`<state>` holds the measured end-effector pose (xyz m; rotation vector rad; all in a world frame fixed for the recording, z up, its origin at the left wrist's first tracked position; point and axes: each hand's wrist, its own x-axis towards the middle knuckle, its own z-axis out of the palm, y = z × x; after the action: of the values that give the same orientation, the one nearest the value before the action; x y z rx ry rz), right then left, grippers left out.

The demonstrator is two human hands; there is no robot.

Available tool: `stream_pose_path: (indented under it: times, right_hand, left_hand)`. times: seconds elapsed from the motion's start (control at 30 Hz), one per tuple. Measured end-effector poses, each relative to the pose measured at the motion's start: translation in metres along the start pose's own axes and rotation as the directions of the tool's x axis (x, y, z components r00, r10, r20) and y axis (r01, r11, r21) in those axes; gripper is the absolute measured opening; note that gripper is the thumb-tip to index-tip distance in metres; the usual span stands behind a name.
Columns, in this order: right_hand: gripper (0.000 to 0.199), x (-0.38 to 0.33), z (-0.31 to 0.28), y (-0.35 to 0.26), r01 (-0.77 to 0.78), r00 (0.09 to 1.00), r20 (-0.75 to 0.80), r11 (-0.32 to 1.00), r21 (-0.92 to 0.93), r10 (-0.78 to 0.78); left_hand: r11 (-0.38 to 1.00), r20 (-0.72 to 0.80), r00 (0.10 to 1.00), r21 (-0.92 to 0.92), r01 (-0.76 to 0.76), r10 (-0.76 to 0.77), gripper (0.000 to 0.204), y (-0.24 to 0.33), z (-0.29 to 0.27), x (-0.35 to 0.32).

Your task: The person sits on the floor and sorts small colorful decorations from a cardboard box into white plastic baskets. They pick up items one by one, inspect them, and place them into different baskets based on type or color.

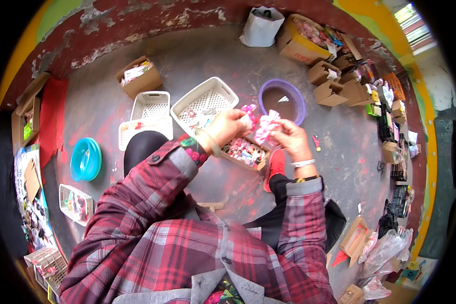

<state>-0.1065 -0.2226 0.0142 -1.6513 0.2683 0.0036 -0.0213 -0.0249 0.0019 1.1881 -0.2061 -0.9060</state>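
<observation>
Pink ruffled fabric (pixel 267 126) sits in my right hand (pixel 292 139), thumb and fingers narrowed on it, while my left hand (pixel 224 127) pinches a hotter-pink frilled piece (pixel 249 109). Both pieces hang around 12 o'clock of the cardboard carton (pixel 259 166) of trinkets (pixel 240 150). Handling them well, I'd judge, means a light fingertip pinch, frills left uncrushed and both bits in clear sight. Counting now: two hands, two pink pieces, one carton, trinkets too jumbled to number. One purple tub (pixel 301 104) at 1 o'clock, one large white basket (pixel 214 91) at 11, two smaller white baskets (pixel 152 104) near 10, one red shoe (pixel 275 166) at 4.
</observation>
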Motion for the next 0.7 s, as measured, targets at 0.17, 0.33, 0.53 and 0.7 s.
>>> stream_pose_path:
  times: [0.17, 0.33, 0.53, 0.7]
  right_hand:
    - [0.026, 0.01, 0.027, 0.03, -0.028, 0.999, -0.026, 0.989, -0.146, 0.025]
    - [0.033, 0.01, 0.034, 0.036, -0.062, 0.996, -0.061, 0.996, -0.056, 0.059]
    - [0.043, 0.012, 0.026, 0.026, -0.233, 0.972, 0.043, 0.96, 0.155, 0.229]
    - [0.024, 0.009, 0.036, 0.017, -0.249, 0.967, 0.006, 0.945, 0.212, 0.254]
  left_hand:
    - [0.877, -0.025, 0.98, 0.451, -0.167, 0.199, 0.024, -0.032, 0.003, 0.013]
    - [0.657, -0.042, 0.951, 0.732, -0.179, 0.306, 0.027, -0.02, 0.015, 0.0]
    - [0.71, -0.003, 0.972, 0.684, -0.169, 0.234, 0.022, -0.018, 0.012, 0.005]
    - [0.886, 0.078, 0.989, 0.441, -0.145, 0.124, 0.035, -0.026, 0.005, 0.007]
